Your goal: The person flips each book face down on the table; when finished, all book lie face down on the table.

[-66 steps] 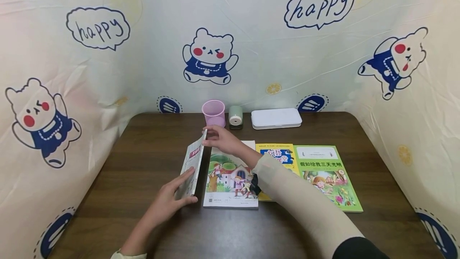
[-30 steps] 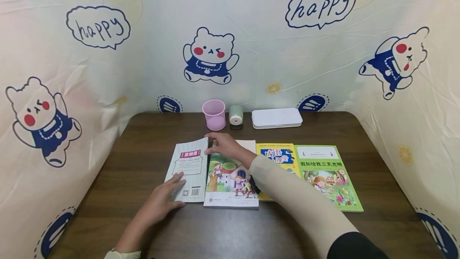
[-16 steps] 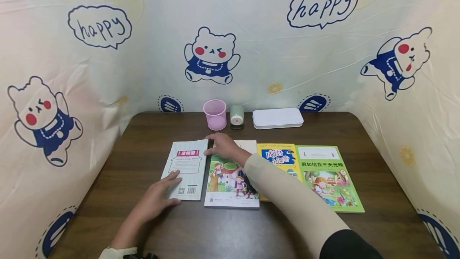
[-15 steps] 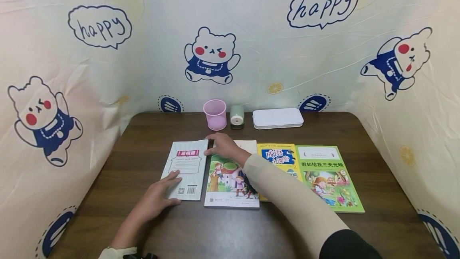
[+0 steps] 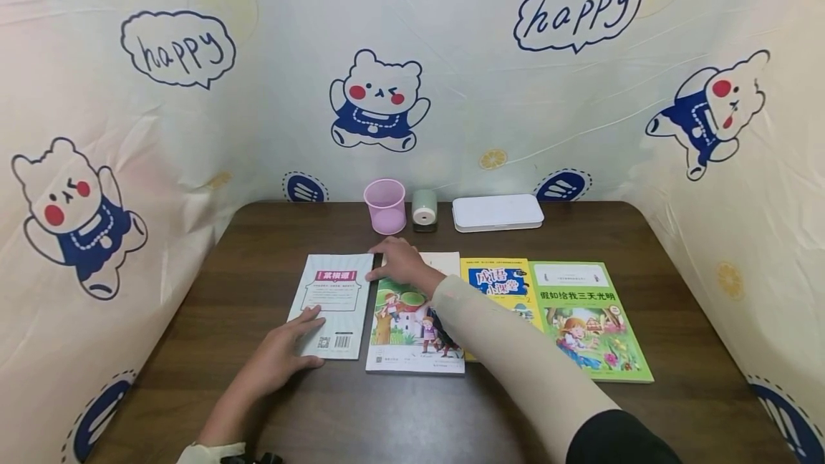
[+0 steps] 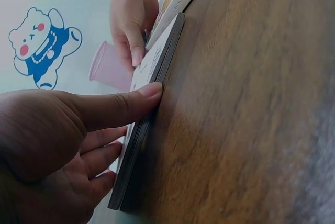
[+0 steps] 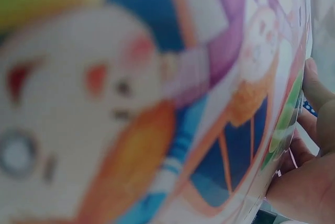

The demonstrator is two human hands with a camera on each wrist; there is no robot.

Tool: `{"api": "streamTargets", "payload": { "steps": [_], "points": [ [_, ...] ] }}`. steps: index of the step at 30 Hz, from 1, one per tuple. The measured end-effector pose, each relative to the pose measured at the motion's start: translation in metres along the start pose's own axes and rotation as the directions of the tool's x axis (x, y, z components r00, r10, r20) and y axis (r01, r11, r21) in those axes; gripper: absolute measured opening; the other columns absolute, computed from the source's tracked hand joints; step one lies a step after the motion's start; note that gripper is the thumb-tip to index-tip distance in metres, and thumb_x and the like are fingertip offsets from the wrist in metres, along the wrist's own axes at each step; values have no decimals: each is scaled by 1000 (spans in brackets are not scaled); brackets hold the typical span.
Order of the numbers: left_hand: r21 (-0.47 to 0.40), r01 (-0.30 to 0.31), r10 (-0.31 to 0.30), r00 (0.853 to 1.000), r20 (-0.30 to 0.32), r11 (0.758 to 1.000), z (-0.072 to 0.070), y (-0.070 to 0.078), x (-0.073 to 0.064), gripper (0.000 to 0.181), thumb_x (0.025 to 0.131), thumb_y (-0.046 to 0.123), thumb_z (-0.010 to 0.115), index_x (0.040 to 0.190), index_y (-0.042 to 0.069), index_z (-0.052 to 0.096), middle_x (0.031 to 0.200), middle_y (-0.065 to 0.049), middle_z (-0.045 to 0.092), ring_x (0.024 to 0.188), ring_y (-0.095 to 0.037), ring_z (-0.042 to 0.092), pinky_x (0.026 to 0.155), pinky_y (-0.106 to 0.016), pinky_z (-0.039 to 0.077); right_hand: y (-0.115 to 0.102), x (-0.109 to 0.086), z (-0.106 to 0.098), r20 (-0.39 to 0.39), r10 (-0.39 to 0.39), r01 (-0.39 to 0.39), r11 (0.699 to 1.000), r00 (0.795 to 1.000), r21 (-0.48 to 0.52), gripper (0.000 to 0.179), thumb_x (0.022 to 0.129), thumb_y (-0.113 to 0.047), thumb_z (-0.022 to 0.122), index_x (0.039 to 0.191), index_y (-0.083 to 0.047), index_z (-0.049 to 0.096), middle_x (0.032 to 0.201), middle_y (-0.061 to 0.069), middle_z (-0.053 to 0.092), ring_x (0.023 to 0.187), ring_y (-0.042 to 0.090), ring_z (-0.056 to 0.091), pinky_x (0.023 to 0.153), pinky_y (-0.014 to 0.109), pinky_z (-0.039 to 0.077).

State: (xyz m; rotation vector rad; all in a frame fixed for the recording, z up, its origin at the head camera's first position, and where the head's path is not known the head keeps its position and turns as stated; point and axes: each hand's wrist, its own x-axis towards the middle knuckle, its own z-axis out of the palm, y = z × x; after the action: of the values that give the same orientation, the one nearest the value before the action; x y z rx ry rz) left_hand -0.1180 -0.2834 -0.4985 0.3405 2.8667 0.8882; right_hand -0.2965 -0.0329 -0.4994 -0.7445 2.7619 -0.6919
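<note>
A pale book (image 5: 338, 313) with a pink title box and a barcode lies on the table at the left of a row of books. My left hand (image 5: 273, 358) rests its fingers on the cover's lower left, with the thumb at the near edge. The left wrist view shows that thumb (image 6: 146, 92) against the book's dark-looking edge. My right hand (image 5: 401, 263) touches the same book's far right corner, fingers at the top and thumb along the side. Beneath the right wrist lies a white illustrated book (image 5: 393, 335), which fills much of the right wrist view.
Farther right, a yellow book (image 5: 503, 274) sits partly under the right sleeve, beside a green book (image 5: 596, 321). Along the back stand a pink cup (image 5: 385, 210), a green pencil sharpener (image 5: 424, 208) and a white flat case (image 5: 498, 213). A printed cloth hangs behind the table.
The pale book was tilted up on its side between both hands; it has come down flat to the left of the illustrated book. Both hands have hardly moved in the last half second.
</note>
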Motion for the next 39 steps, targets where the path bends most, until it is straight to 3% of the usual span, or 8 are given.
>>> {"api": "streamTargets", "payload": {
  "steps": [5, 19, 31, 39],
  "points": [
    [-10, 33, -33, 999, 12, 999, 1, 1, 1, 73, 77, 14, 91, 142, 0, 61, 160, -16, 43, 151, -40, 34, 118, -60, 31, 2, 3, 2, 14, 20, -20, 1000, 1000, -20, 66, 86, -54, 79, 144, -27, 62, 150, 4, 53, 137, 26, 47, 109, 48, 42],
    [-20, 25, -25, 1000, 3, 999, 3, 0, 0, 73, 77, 14, 92, 141, 1, 61, 160, -16, 44, 150, -41, 35, 117, -60, 31, -8, -3, -1, 11, 55, -55, 998, 998, -5, 61, 87, -47, 82, 142, -27, 65, 148, 2, 54, 135, 24, 47, 108, 45, 41],
    [-14, 16, -16, 1000, 11, 1000, 1, 1, 0, 73, 77, 14, 91, 142, 0, 60, 160, -16, 43, 150, -41, 34, 117, -61, 33, -9, -4, -3, 39, 50, -47, 996, 998, -71, 64, 89, -51, 78, 146, -28, 60, 151, 2, 51, 138, 23, 46, 111, 46, 41],
    [-2, 15, -15, 1000, 16, 1000, 1, 1, -2, 74, 78, 15, 91, 143, 0, 59, 161, -15, 42, 150, -41, 34, 117, -60, 34, 0, 0, -3, 52, 27, -24, 998, 998, -61, 67, 90, -52, 77, 147, -22, 60, 151, 4, 53, 139, 22, 48, 112, 41, 44]
  ]
}}
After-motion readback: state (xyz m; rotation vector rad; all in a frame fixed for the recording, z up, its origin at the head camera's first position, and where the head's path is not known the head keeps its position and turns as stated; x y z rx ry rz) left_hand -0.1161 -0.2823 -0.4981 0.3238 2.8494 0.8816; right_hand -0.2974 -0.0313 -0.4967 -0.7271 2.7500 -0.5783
